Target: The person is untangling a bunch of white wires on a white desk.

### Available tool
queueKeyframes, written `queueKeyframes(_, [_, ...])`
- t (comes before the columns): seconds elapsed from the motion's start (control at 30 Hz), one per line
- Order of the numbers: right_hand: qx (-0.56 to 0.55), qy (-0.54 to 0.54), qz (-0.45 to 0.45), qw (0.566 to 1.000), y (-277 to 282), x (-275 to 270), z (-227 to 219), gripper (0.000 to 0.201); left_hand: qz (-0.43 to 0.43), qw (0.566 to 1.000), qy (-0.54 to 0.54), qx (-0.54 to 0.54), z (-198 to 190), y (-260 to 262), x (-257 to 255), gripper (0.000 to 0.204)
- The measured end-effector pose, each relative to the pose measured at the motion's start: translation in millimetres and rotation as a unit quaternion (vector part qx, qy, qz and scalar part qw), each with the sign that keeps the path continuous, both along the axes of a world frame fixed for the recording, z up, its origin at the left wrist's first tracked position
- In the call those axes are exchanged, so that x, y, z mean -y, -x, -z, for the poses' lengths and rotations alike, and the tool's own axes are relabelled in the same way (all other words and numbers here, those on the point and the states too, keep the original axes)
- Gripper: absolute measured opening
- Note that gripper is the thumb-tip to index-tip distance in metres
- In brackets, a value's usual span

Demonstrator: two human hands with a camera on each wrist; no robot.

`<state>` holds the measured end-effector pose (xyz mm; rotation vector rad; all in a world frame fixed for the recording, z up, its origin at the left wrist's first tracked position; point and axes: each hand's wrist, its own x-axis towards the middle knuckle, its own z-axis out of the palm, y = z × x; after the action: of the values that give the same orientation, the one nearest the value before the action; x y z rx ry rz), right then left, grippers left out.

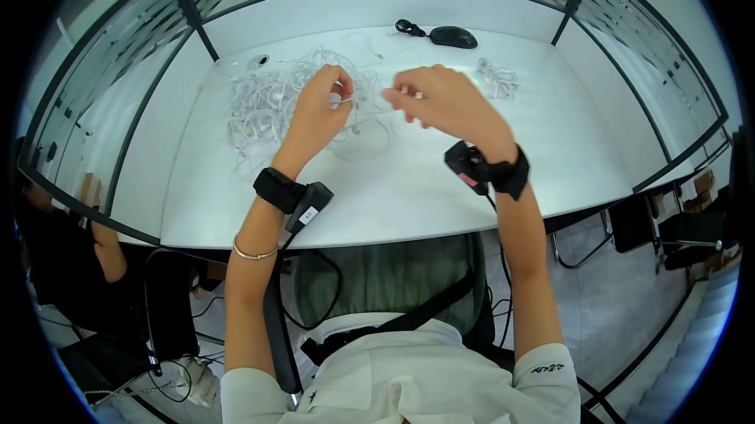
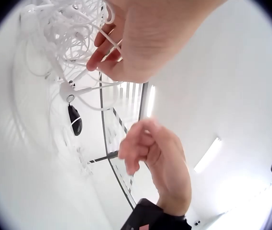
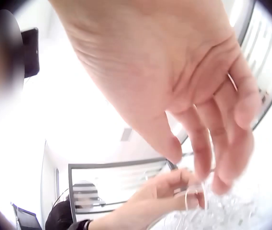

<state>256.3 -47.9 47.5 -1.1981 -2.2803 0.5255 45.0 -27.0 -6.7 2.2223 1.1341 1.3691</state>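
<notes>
Left hand (image 1: 318, 105) pinches thin white earphone cable (image 1: 346, 100) above tangled cable pile (image 1: 267, 101), upper left of tabletop (image 1: 393, 188). Right hand (image 1: 444, 101) fingers relaxed, holding nothing. Cable light, limp, snag-prone: take hold of single strand, not earbud.

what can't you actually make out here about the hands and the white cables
1. Right hand, head view: its back hides the fingertips, so any cable held there is unseen; the right wrist view is too blurred to settle it.
2. Pile of white cables, head view: strands too fine and tangled to count.
3. Left hand, left wrist view: cut off by the top edge.
4. Black mouse: too small for detail.
</notes>
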Motion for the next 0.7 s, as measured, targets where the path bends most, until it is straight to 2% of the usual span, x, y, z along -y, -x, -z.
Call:
queueKeyframes(0.07, [-0.042,-0.040,-0.042,0.997,16.8,-14.8,18.1,0.048,0.013,1.000,-0.017,0.007,4.0,-1.1,-3.7,0.015])
queueKeyframes(0.17, [-0.036,0.011,-0.038,0.999,23.9,-30.0,32.1,0.052,0.024,1.000,-0.006,0.018,9.2,-5.3,-4.2,0.015])
queueKeyframes(0.27, [-0.043,0.054,-0.006,0.998,25.1,-32.6,37.8,0.046,0.033,0.999,-0.017,0.021,12.4,-4.9,-6.0,0.015])
queueKeyframes(0.4, [-0.138,0.005,-0.081,0.987,24.9,-42.0,51.1,0.040,0.026,0.998,-0.048,0.007,11.9,-4.8,-4.7,0.017])
queueKeyframes(0.43, [-0.129,0.006,-0.079,0.989,24.8,-41.4,50.5,0.036,0.023,0.998,-0.056,0.006,12.1,-4.6,-5.0,0.017])
queueKeyframes(0.53, [-0.116,0.000,-0.075,0.990,23.9,-39.5,47.8,0.027,0.029,0.999,-0.046,0.007,14.3,-3.1,-5.9,0.018])
queueKeyframes(0.6, [-0.126,-0.017,-0.074,0.989,21.2,-41.7,47.9,0.024,0.039,0.998,-0.016,0.045,12.3,-2.3,-4.8,0.017])
queueKeyframes(0.7, [-0.144,0.040,-0.071,0.986,19.7,-44.2,48.4,0.021,0.062,0.993,0.035,0.090,9.6,-1.6,-4.2,0.017])
